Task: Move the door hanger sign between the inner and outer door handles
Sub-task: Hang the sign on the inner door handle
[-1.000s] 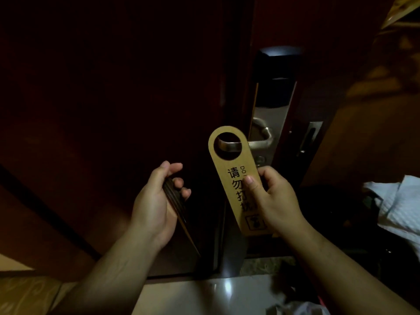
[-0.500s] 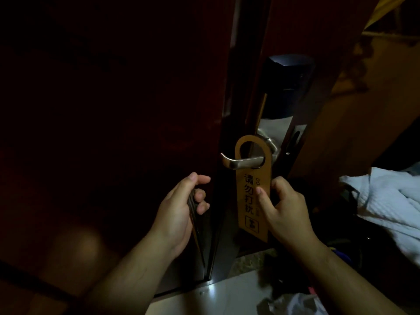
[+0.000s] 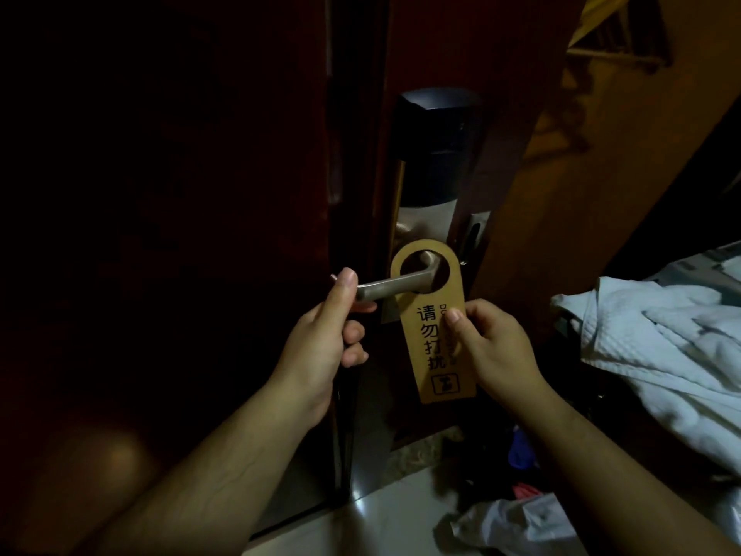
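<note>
A tan door hanger sign [image 3: 431, 335] with black characters hangs with its round hole over a silver lever door handle [image 3: 395, 283] on the dark door's lock plate. My right hand [image 3: 491, 345] pinches the sign's right side, thumb on its face. My left hand [image 3: 326, 335] is at the door's edge, thumb and fingers closed on the free tip of the lever. The handle on the door's other face is hidden.
A black and silver electronic lock body [image 3: 435, 154] sits above the handle. White bedding [image 3: 661, 355] lies at the right. A crumpled plastic bag [image 3: 517, 523] and small coloured items lie on the pale tiled floor [image 3: 385, 523]. A wooden panel [image 3: 593, 186] stands beyond the door.
The sign's hole has slid fully onto the lever and the sign now faces me. My left hand rose from the door's edge to the lever's tip.
</note>
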{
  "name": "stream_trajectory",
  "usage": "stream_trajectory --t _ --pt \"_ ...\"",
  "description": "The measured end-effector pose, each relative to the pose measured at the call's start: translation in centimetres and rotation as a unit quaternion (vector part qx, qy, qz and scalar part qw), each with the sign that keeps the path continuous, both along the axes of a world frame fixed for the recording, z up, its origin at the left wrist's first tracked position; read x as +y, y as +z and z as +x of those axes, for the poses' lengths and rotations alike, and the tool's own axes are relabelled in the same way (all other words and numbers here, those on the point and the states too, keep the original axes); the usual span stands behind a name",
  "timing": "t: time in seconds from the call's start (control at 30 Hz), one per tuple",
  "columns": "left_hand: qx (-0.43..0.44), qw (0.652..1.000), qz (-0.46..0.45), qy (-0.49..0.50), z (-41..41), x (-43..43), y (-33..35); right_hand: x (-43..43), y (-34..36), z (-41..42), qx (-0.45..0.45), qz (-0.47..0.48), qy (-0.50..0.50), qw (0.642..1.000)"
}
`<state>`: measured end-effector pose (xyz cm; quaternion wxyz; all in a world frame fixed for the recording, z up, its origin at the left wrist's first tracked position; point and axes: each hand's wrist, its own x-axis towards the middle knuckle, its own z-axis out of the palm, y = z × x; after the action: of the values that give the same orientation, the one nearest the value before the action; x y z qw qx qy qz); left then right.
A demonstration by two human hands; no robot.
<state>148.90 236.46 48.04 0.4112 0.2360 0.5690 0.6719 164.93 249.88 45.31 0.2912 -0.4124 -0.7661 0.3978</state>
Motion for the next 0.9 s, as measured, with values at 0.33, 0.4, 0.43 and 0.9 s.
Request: stream_trajectory --t 0.33,0.4,0.43,0.9 --pt "0.013 0.992 -0.055 0.115 2.0 2.1 1.6 4.5 0.6 0.2 0.015 -0.067 0.068 0.995" --pt "0.021 0.989 -0.068 0.133 2.3 2.3 1.6 5.1 0.8 0.1 0.008 -0.086 0.085 0.993" --pt "0.022 0.987 -0.073 0.138 2.4 2.4 1.6 5.4 0.8 0.1 0.003 -0.093 0.094 0.991" --pt "0.016 0.988 -0.094 0.123 2.7 2.9 1.2 5.0 3.7 0.3 0.113 -0.073 0.193 0.972"
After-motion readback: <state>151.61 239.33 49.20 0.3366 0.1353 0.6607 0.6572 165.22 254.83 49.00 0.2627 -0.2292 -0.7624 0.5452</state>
